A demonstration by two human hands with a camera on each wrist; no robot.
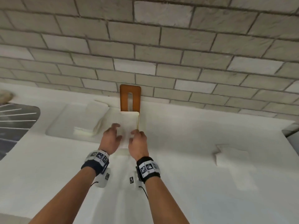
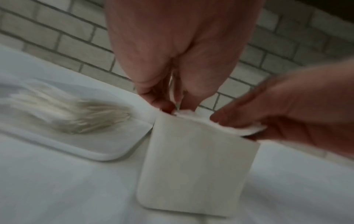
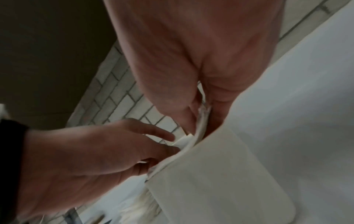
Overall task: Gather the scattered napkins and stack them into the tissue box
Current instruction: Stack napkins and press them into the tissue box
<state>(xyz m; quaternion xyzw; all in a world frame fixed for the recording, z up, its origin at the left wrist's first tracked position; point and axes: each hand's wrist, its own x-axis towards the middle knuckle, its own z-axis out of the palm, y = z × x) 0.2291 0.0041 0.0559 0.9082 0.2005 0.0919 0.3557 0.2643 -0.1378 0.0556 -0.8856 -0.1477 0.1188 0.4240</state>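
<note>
A person's two hands meet over the open top of a white tissue box [image 1: 129, 126] that stands on a white tabletop [image 1: 178, 183] close to a pale brick wall [image 1: 145, 46], its brown wooden lid [image 1: 130, 97] propped upright against the wall just behind. The right hand [image 1: 137, 143] pinches a thin stack of white napkins [image 3: 201, 121] between thumb and fingers, the stack standing on edge and entering the box at its right side; the left hand [image 1: 111, 138], fingers curled, has its fingertips [image 2: 162, 104] at the left end of the same stack, though whether it pinches or only steadies is hard to tell through the blur. The napkins' long edge runs across the box mouth from hand to hand, so the coming move looks like a straight push downward, with both hands equally near. The napkins look soft, with fluffy, slightly uneven edges showing above the rim. More napkins wait elsewhere: a fanned pile [image 2: 76, 115] on a white tray [image 2: 107, 156] just left of the box, nearer the left hand, and a folded white piece [image 1: 231, 154], probably another napkin, well apart on the right, nearer the right hand. The job appears partly done
</note>
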